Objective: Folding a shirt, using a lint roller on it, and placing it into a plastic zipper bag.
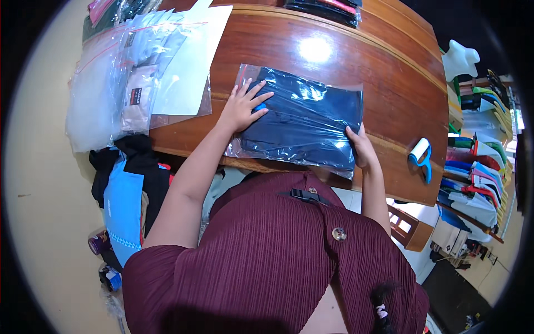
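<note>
A folded dark navy garment in a clear plastic bag (303,119) lies flat on the wooden table, close to its front edge. My left hand (243,108) rests on the bag's left end with its fingers spread over the plastic. At the right end, my right hand (362,147) grips the edge, thumb on top and the other fingers mostly hidden beneath. Creases run through the plastic toward that thumb.
Clear plastic bags (103,94) and a white sheet (189,72) cover the table's left end. A blue-handled lint roller (421,156) lies to the right. Packed garments (328,11) sit at the far edge. Clothes (475,183) hang at the right, near a white mannequin (460,58).
</note>
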